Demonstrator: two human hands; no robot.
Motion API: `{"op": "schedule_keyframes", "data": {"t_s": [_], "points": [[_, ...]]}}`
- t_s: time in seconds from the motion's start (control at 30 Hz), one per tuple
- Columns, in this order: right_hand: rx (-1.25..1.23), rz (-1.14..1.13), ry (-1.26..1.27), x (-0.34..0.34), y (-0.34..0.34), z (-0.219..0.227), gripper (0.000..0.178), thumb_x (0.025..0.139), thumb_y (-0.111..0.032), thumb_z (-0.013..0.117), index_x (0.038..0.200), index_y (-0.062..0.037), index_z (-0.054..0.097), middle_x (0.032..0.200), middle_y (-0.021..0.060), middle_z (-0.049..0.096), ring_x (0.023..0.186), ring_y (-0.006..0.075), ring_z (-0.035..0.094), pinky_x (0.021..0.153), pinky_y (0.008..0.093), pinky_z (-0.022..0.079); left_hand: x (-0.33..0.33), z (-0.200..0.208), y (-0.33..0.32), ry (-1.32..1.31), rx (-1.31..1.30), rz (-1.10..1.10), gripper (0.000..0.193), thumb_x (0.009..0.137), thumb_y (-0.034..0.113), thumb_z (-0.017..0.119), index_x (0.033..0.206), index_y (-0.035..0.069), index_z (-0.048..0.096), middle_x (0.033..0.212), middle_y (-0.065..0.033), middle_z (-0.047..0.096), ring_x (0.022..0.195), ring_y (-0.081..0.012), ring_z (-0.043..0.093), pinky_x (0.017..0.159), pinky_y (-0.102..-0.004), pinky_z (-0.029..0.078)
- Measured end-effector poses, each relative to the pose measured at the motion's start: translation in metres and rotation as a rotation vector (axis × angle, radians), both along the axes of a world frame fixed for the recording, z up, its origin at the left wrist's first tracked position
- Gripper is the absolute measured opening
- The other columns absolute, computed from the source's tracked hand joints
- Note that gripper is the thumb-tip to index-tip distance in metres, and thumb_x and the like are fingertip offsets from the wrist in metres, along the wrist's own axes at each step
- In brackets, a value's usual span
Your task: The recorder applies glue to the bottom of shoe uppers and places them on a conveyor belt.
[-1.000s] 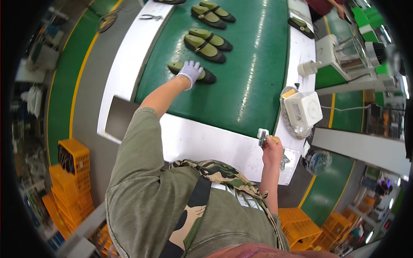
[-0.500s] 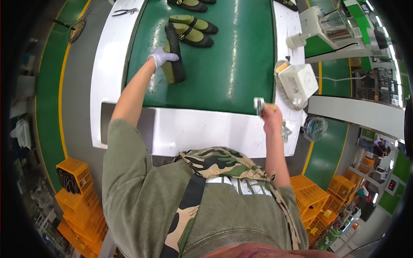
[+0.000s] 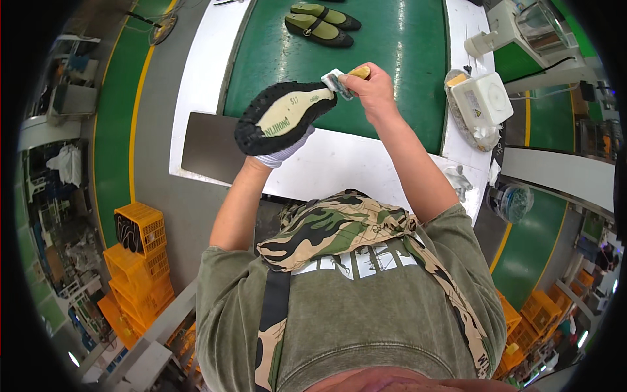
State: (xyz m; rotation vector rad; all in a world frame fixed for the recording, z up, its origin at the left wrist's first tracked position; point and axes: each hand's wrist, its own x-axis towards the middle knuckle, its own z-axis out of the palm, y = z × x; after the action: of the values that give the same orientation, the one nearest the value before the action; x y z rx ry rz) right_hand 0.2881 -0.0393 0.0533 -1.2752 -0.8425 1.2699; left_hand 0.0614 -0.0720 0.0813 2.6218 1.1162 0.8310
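In my gloved left hand [image 3: 285,153] is a black shoe [image 3: 287,116], held bottom up over the near edge of the worktop. Its underside shows a pale middle inside a black rim. The left fingers are mostly hidden beneath the shoe. Bare and closed, my right hand [image 3: 373,93] grips a small brush [image 3: 334,80] by its yellow handle. The whitish brush head meets the narrow end of the shoe's underside. Farther off, a pair of black strapped shoes [image 3: 320,29] with green forms inside lies on the green belt [image 3: 392,49].
A dark flat plate [image 3: 212,147] lies at the left of the white worktop [image 3: 307,173]. Right of the belt stands a white plastic container [image 3: 482,98] on a tray, with a machine [image 3: 532,39] beyond. Stacked orange crates [image 3: 137,261] stand at lower left.
My left hand has brought the shoe nearer and turned its underside up. My right hand has moved left and away from me, bringing the brush to the shoe.
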Motion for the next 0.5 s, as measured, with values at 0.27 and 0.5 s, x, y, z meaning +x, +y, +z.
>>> {"op": "schedule_keyframes", "data": {"t_s": [0.27, 0.5], "points": [[0.018, 0.157, 0.311, -0.017, -0.040, 0.054, 0.022, 0.075, -0.006, 0.077, 0.081, -0.0037, 0.056, 0.074, 0.0025, 0.059, 0.064, 0.0095, 0.054, 0.058, 0.0259, 0.044, 0.023, 0.009, -0.037, -0.038, 0.092, 0.133, 0.043, 0.070, 0.018, 0.076, 0.112, 0.014, 0.066, 0.109, -0.0045, 0.066, 0.104, -0.0270, 0.059, 0.092, -0.0398, 0.046], [0.258, 0.356, 0.356, -0.021, -0.062, 0.119, 0.019, 0.077, -0.003, 0.075, 0.083, -0.0024, 0.057, 0.078, 0.0040, 0.060, 0.066, 0.0091, 0.055, 0.063, 0.0249, 0.047, 0.055, 0.046, -0.068, -0.280, -0.242, 0.336, 0.035, 0.073, 0.031, 0.077, 0.100, 0.014, 0.064, 0.094, -0.0064, 0.067, 0.082, -0.0272, 0.065, 0.071, -0.0368, 0.053]]}}
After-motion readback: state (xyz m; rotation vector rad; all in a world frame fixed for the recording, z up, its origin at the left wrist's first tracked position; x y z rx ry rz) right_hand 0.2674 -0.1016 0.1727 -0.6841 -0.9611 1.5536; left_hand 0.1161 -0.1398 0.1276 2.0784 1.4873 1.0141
